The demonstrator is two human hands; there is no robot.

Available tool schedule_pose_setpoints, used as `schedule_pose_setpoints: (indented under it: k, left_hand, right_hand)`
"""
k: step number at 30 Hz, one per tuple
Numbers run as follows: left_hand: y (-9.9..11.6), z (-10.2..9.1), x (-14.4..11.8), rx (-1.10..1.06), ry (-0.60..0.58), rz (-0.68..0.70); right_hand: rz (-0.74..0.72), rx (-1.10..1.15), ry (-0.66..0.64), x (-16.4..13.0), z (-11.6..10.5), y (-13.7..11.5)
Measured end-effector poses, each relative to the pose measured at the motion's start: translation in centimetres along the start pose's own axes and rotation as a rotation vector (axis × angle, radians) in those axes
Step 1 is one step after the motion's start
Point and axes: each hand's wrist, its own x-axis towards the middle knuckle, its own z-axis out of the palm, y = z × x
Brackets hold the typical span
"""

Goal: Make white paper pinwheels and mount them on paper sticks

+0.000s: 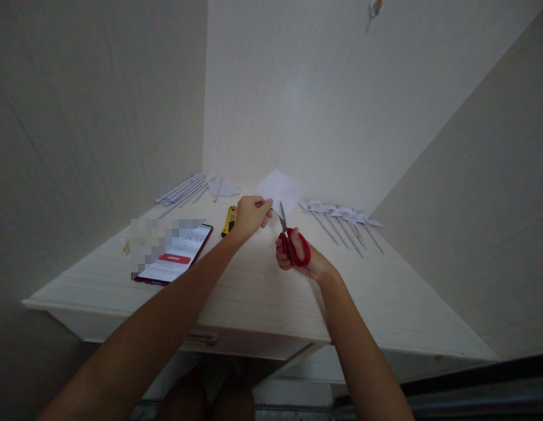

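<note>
My right hand (293,254) grips red-handled scissors (300,248), thumb and fingers at the loops. Their metal blades point up and away, toward the fingertips of my left hand. My left hand (253,215) is closed in a pinch just left of the blades. Whatever it pinches is too small and dim to make out. Directly behind both hands is a white sheet of paper (280,186), one corner toward the wall; whether my fingers touch it is unclear. Beside my left wrist lies a yellow and black box cutter (230,220).
Several thin white paper sticks (183,190) lie at the back left, near a white paper piece (227,187). At right, several sticks with folded paper tops (341,215) lie in a row. A phone (179,254) rests at left on the white desk (253,292). Walls enclose the desk.
</note>
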Motion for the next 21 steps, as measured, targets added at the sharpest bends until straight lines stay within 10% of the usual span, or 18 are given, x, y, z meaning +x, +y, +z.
schedule_pose_setpoints:
  k: [21]
  left_hand:
    - [0.49, -0.05, -0.11, 0.023, -0.003, -0.020]
  right_hand:
    - [-0.043, -0.085, 0.055, 0.10, 0.11, -0.01]
